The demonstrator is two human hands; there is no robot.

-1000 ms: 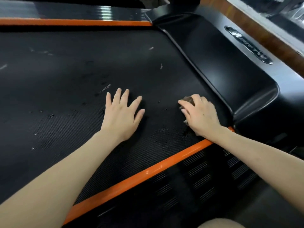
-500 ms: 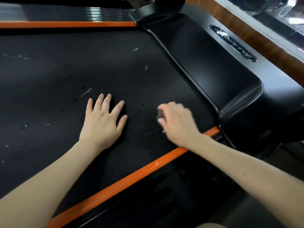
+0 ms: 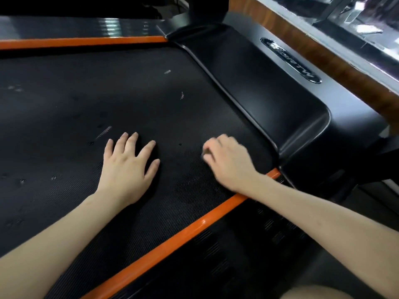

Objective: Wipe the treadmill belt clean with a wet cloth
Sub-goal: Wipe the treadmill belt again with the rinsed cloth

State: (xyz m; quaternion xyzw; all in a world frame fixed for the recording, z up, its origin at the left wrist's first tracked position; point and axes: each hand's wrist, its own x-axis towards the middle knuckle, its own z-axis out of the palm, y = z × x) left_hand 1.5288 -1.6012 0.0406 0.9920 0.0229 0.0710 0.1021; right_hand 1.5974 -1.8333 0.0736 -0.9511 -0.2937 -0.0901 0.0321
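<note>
Belt [image 3: 64,108] lies open leftward; left hand [image 3: 127,167] flat, right hand [image 3: 228,162] clutches cloth [image 3: 207,152] near orange edge [image 3: 194,227].

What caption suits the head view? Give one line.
Right hand holds a cloth on the treadmill belt; left hand lies flat.

Our black textured belt [image 3: 129,93] shows pale specks; the brownish cloth [image 3: 207,152], mostly hidden under our right hand [image 3: 228,162], lies near its right corner
</note>
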